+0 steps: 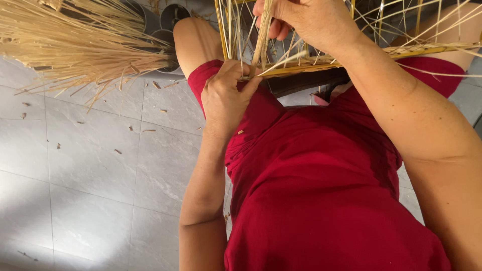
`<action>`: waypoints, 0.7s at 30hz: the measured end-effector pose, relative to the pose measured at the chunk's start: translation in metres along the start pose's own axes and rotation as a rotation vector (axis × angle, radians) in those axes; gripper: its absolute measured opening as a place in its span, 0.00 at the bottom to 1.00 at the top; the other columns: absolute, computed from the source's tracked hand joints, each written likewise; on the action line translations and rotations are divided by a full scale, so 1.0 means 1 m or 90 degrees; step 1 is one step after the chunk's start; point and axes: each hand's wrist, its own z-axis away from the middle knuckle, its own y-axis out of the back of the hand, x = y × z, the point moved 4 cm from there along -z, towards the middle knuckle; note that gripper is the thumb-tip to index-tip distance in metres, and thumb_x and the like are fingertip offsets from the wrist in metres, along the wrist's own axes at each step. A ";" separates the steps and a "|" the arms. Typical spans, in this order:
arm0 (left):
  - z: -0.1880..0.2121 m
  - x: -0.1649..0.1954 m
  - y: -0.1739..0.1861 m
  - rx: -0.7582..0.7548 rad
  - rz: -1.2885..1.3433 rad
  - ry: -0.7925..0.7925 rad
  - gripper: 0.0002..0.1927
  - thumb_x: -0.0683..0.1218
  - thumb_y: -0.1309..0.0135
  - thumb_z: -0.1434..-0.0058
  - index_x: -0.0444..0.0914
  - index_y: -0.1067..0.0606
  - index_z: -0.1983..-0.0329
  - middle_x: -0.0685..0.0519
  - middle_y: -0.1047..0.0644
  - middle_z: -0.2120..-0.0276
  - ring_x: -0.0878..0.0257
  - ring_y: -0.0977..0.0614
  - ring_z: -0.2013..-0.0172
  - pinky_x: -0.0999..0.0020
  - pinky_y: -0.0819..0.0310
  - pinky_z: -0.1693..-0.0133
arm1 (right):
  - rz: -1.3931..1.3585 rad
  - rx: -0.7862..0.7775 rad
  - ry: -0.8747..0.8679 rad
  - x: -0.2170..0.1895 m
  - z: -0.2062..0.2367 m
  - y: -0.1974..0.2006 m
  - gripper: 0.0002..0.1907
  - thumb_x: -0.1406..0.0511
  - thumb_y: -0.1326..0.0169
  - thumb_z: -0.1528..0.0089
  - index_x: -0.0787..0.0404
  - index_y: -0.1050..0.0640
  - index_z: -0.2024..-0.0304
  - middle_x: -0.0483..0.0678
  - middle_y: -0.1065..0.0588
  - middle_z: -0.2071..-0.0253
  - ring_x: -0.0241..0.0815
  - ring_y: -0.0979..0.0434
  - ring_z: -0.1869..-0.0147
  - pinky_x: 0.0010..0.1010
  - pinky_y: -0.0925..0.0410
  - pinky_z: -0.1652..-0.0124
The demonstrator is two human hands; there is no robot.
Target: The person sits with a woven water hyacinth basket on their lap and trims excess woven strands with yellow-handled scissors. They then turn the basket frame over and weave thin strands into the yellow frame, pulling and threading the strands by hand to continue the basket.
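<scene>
both hands [228, 95] grip, seemingly, straw frame [321, 62]

Red dress [321, 170], pale tan straw [75, 45], grey tiles [75, 190]

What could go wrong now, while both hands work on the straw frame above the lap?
1. The left hand pinches the strands at the frame's rim; if that grip loosens, the weave there may slip.
2. The right hand holds a thin straw bundle bent downward; a hard pull might snap it.
3. Loose thin strands stick out around the frame and could poke the forearms or tangle.
</scene>
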 end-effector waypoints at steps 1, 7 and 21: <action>0.000 0.001 -0.001 0.010 -0.007 -0.011 0.08 0.45 0.33 0.41 0.40 0.21 0.66 0.59 0.19 0.64 0.60 0.16 0.66 0.63 0.23 0.63 | -0.010 -0.006 0.002 0.001 -0.001 -0.001 0.11 0.64 0.51 0.20 0.64 0.21 0.50 0.45 0.20 0.59 0.30 0.20 0.61 0.21 0.25 0.61; 0.000 -0.002 -0.003 0.013 0.000 -0.002 0.07 0.44 0.34 0.41 0.40 0.21 0.65 0.57 0.20 0.65 0.60 0.16 0.66 0.61 0.23 0.64 | -0.025 -0.031 -0.045 0.004 -0.004 -0.007 0.11 0.65 0.51 0.23 0.65 0.21 0.54 0.46 0.20 0.61 0.30 0.21 0.65 0.21 0.26 0.63; -0.002 -0.015 0.010 -0.135 0.162 0.049 0.06 0.43 0.42 0.32 0.37 0.24 0.55 0.51 0.18 0.65 0.53 0.19 0.70 0.61 0.25 0.66 | 0.380 0.055 0.140 -0.022 0.034 -0.013 0.12 0.74 0.45 0.28 0.70 0.25 0.42 0.55 0.22 0.57 0.44 0.19 0.56 0.32 0.26 0.57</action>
